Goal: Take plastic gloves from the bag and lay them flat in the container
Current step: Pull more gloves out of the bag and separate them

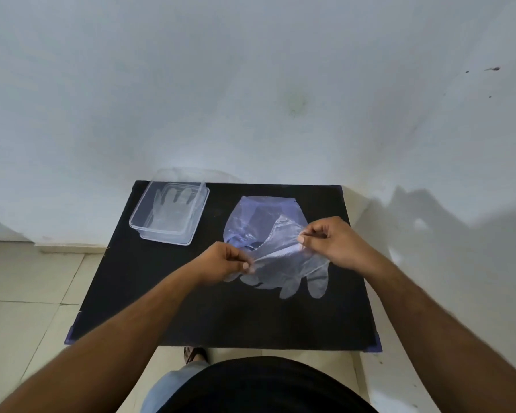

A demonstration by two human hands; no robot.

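A thin clear plastic glove is stretched between my two hands above the black table, its fingers hanging toward me. My left hand pinches its cuff on the left and my right hand pinches the cuff on the right. Behind the glove lies the bluish translucent bag, rumpled on the table. At the table's far left corner stands a clear rectangular container with a glove lying flat inside, fingers pointing away from me.
The black table stands against a white wall. Pale floor tiles lie to the left. My foot in a sandal shows below the table's front edge.
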